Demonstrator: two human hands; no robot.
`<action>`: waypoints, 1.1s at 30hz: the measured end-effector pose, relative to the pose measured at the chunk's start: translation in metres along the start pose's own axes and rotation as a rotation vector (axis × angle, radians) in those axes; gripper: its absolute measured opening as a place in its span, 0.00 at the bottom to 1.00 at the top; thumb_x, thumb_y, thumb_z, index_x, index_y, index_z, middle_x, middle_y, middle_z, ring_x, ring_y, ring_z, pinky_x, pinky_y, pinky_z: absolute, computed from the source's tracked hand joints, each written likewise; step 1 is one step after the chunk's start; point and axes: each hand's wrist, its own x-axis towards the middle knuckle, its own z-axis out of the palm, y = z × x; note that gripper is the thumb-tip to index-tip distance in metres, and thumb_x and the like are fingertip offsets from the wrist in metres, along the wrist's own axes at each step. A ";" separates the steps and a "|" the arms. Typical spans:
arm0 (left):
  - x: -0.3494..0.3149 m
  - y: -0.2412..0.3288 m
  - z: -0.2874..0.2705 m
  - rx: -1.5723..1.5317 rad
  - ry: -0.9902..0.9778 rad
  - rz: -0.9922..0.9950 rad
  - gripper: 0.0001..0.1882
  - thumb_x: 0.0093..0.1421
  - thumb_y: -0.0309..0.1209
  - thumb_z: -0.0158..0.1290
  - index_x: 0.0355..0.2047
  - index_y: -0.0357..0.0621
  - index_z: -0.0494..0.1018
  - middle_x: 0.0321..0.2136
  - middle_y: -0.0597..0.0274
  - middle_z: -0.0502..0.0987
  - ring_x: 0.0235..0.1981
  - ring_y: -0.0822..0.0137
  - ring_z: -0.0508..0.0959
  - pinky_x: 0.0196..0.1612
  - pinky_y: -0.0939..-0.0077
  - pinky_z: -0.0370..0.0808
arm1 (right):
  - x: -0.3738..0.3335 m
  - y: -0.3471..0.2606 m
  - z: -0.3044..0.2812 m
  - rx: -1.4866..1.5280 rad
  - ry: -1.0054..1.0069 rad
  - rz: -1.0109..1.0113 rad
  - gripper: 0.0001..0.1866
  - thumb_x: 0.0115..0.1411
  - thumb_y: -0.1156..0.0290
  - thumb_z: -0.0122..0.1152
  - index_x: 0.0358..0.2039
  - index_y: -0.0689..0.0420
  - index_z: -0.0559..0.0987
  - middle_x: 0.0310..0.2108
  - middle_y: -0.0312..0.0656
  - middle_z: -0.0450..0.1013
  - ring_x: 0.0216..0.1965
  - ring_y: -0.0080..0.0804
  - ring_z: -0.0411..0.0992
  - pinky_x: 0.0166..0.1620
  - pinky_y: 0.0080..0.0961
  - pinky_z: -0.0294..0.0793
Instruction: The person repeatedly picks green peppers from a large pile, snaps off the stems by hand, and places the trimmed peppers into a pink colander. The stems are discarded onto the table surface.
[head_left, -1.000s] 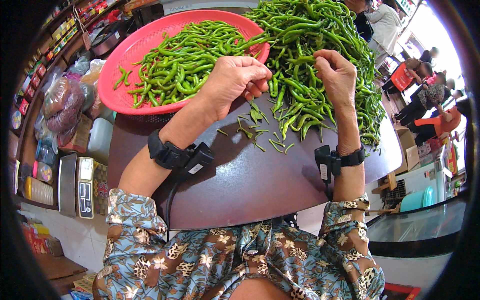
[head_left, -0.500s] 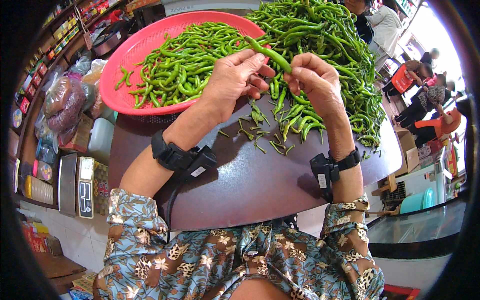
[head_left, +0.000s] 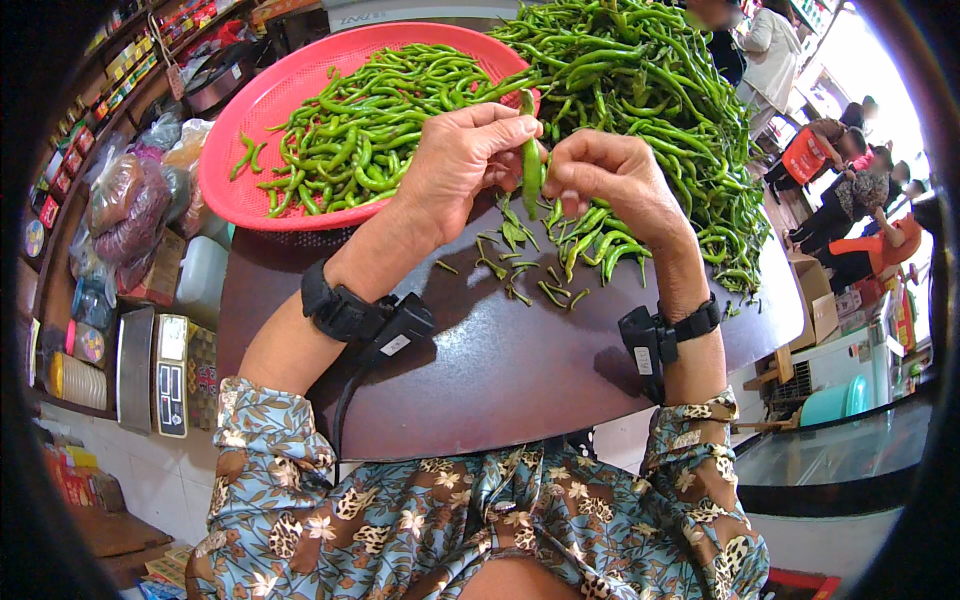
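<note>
Between the thumb and fingers of my left hand (head_left: pixel 460 160) is a green chili pepper (head_left: pixel 530 165), held nearly upright. Close to its right side, my right hand (head_left: pixel 615 180) is closed in a pinch; whatever its fingertips hold, if anything, is too small to make out. Left of my hands, a pink plastic basket (head_left: pixel 225 165) holds many loose green chilies (head_left: pixel 350 150). A tall heap of green chilies (head_left: pixel 660 110) rises behind and to the right of my right hand. Snapped stems and leaf bits (head_left: pixel 515 265) lie on the table below my hands.
The dark brown table (head_left: pixel 480 370) spans the space before me. On the left are stuffed plastic bags (head_left: pixel 130 200) and a scale (head_left: pixel 172 375). A cardboard box (head_left: pixel 815 300) and a glass-topped case (head_left: pixel 840 440) stand at right. Several people appear at the far right.
The chili has turned from slanting to nearly upright in my left hand. My right fingers have moved left and down, from the chili's lower end to beside it.
</note>
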 end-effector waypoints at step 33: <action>-0.002 -0.016 0.005 1.059 0.058 0.535 0.08 0.48 0.23 0.56 0.31 0.38 0.76 0.20 0.67 0.68 0.21 0.76 0.67 0.26 0.82 0.65 | -0.001 0.001 -0.003 -0.292 0.086 0.023 0.12 0.54 0.66 0.53 0.24 0.61 0.77 0.16 0.32 0.69 0.17 0.15 0.65 0.21 0.12 0.63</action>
